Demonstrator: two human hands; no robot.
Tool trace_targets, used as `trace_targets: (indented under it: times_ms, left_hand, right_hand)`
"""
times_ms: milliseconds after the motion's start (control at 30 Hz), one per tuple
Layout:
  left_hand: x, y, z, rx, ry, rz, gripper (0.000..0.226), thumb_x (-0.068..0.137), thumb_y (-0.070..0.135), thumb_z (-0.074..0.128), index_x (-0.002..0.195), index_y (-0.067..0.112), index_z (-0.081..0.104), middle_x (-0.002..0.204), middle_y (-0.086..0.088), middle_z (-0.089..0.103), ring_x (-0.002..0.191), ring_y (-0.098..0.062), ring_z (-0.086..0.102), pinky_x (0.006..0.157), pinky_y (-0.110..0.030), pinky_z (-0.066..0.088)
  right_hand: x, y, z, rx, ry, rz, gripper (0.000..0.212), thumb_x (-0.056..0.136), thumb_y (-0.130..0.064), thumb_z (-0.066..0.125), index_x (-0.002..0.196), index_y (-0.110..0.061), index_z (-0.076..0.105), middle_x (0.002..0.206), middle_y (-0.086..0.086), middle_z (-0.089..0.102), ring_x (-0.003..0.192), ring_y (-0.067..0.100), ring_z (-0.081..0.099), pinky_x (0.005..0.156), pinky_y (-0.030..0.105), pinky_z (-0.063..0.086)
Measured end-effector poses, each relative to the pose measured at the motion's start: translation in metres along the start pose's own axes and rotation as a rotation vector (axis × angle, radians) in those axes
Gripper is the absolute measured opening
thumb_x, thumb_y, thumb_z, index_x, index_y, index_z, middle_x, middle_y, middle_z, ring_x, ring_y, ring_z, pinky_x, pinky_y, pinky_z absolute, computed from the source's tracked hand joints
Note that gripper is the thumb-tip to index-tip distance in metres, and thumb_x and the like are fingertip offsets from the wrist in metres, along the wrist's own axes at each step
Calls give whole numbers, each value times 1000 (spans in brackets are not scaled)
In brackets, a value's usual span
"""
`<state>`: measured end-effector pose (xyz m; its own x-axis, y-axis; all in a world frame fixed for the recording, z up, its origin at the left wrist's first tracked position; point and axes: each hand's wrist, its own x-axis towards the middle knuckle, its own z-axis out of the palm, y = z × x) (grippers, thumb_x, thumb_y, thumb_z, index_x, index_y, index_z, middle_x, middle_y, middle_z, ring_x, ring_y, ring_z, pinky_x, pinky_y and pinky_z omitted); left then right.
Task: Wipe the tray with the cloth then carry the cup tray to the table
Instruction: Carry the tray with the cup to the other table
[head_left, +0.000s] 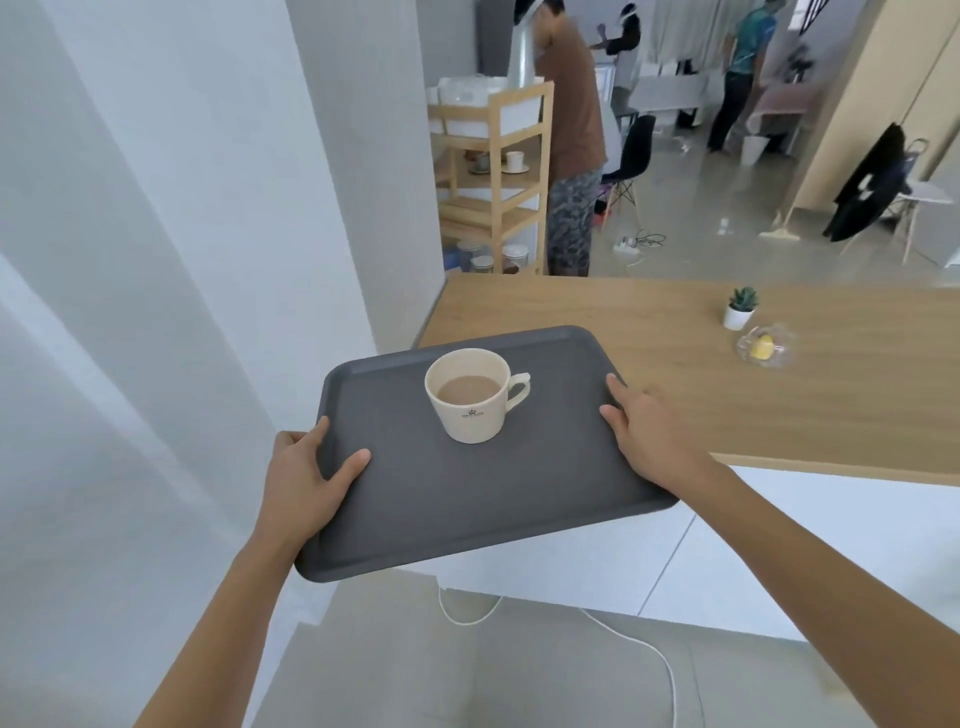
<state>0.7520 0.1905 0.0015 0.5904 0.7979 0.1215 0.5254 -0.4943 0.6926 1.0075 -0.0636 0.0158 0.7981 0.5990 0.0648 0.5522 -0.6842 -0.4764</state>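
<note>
I have the tray (467, 499) up in the air, carried level-ish in front of me, its far edge just reaching over the near corner of the wooden bench (649, 332). My left hand (306, 483) is clamped on the left rim, thumb lying on the tray floor and the other fingers curled under where I can't see them. My right hand (654, 436) holds the right rim, fingers spread along the edge.

The cup (475, 395) stands upright on the far half of the tray, handle to the right, filled with a milky brown drink to a bit below the brim. That is my worry: nothing pins it, so a tilt toward the bench or a bump of the tray's far edge on the bench corner could slide it or slop the drink.

A white cable (639, 644) snakes across the floor under the tray; I think it lies in my path, though the tray hides part of it.

On the bench, a small potted plant (740, 309) and a glass dish (766, 345) sit well to the right.
</note>
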Motion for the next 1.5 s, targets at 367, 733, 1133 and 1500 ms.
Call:
trace_targets:
  times_ms: [367, 733, 1133, 1500]
  left_hand:
    - [146, 53, 117, -57, -197, 175, 77, 81, 41, 70, 145, 12, 38, 122, -10, 46, 116, -24, 51, 100, -31, 38]
    - [248, 98, 232, -39, -312, 284, 78, 83, 43, 68, 147, 11, 36, 112, -1, 39, 113, -23, 49, 95, -26, 35]
    - [296, 126, 351, -74, -349, 119, 79, 83, 42, 68, 148, 13, 32, 118, -2, 39, 116, -19, 46, 107, -33, 37]
    - [360, 132, 410, -21, -348, 69, 78, 86, 42, 64, 150, 14, 29, 119, -2, 36, 120, -20, 43, 104, -28, 32]
  right_hand:
    - [75, 82, -7, -92, 91, 280, 50, 100, -35, 33, 149, -24, 27, 106, 19, 50, 88, 40, 57, 85, 44, 49]
    - [151, 157, -1, -124, 134, 436, 50, 100, -33, 32, 149, -22, 27, 105, 20, 49, 75, 36, 54, 77, 42, 51]
    - [260, 271, 25, -9, 101, 418, 50, 98, -29, 39, 147, -20, 33, 94, 16, 48, 78, 40, 57, 79, 48, 52]
    - [344, 307, 45, -59, 18, 420, 50, 100, -34, 32, 149, -26, 25, 111, 15, 50, 83, 36, 59, 75, 45, 53]
